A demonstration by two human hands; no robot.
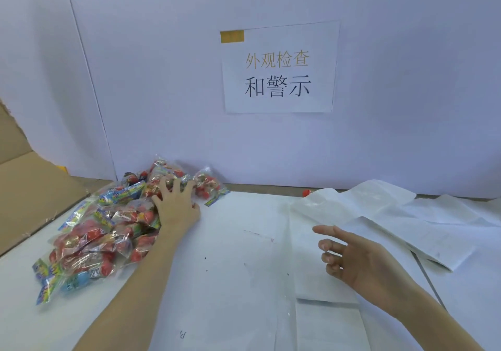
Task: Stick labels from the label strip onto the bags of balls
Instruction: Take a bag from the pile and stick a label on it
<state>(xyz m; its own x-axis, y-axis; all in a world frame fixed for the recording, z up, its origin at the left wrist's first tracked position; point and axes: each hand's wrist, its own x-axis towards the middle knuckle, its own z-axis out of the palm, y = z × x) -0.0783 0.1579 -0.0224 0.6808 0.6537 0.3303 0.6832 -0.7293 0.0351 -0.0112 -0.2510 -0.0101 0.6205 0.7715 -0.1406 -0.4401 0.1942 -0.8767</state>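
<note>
A heap of clear bags of balls (108,228), mostly red balls with a few blue ones, lies on the left of the white table (230,269). My left hand (176,204) rests with spread fingers on the far bags of the heap, beside a separate bag (210,186) near the wall. Long white label strips (379,215) lie crumpled and folded across the right of the table. Above the table, just in front of the strips, my right hand (360,261) hovers with relaxed fingers and holds nothing.
A brown cardboard box flap (27,188) stands at the left edge behind the heap. A white partition wall with a printed paper sign (279,68) closes off the back. A small red object (306,193) peeks out behind the strips.
</note>
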